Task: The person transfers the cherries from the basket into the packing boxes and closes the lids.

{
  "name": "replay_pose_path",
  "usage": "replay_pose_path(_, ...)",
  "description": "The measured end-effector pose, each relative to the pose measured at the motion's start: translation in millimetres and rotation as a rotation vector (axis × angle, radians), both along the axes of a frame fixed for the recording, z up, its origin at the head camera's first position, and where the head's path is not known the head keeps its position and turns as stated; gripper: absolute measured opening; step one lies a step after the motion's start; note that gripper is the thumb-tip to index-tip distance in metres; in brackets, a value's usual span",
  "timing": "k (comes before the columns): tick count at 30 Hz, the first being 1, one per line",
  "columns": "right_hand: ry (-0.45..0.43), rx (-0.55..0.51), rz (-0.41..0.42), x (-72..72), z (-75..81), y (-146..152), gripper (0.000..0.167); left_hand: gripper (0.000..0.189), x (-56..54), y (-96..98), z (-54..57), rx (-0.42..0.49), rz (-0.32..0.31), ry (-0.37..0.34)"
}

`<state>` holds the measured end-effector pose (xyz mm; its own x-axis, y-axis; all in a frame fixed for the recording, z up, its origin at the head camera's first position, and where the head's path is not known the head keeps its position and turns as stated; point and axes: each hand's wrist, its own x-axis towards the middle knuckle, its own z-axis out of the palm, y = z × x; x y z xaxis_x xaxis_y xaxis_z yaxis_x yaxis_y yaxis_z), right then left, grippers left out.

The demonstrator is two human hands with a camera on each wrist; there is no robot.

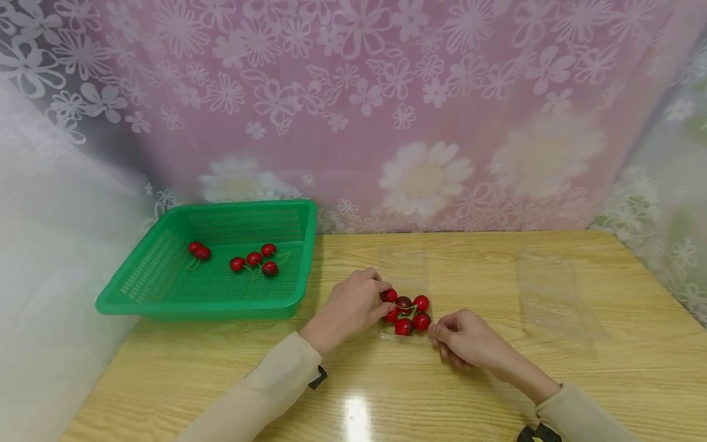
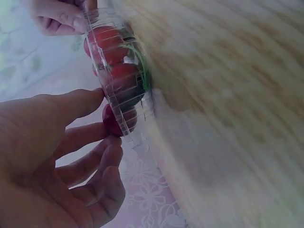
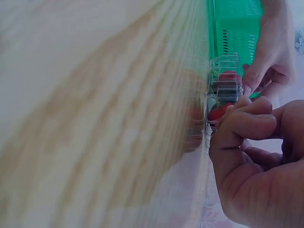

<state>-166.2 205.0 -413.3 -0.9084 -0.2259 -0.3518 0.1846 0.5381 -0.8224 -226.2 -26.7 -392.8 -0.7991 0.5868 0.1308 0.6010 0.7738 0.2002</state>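
A small clear plastic box (image 1: pixel 388 336) on the table is filled with several red cherries (image 1: pixel 404 326), some with green stems. My left hand (image 1: pixel 356 302) is at the box's left side, its thumb and index finger on either side of a dark red cherry (image 2: pixel 113 119) that sits at the rim in the left wrist view. On the opposite side, my right hand (image 1: pixel 469 339) pinches the box's near right edge with curled fingers; in the right wrist view those fingers (image 3: pixel 242 123) partly hide the box. Its clear lid (image 1: pixel 404 265) lies folded back behind the cherries.
A green plastic basket (image 1: pixel 199 312) stands at the left with several stemmed cherries (image 1: pixel 254 258) inside. Another clear plastic box (image 1: pixel 552 294) lies open on the right of the wooden table (image 1: pixel 635 380). A pink floral curtain (image 1: pixel 331 123) hangs right behind the table's back edge.
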Motion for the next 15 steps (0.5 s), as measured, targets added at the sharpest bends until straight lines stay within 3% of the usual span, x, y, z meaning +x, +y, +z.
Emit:
replay_pose_path(5,0.0,0.01,-0.013,-0.6,1.2,0.5,0.034,0.04,0.1,1.5,-5.2,-0.04,-0.029,0.027)
replay_pose_path(9,-0.001,0.004,-0.002,-1.0,1.0,0.4,0.035,0.047,0.2,1.3,-8.3,-0.046,-0.025,-0.013)
replay_pose_path(15,-0.001,-0.013,0.021,-0.9,-0.7,1.7,0.036,0.047,1.3,-5.5,-3.9,0.124,0.059,-0.13)
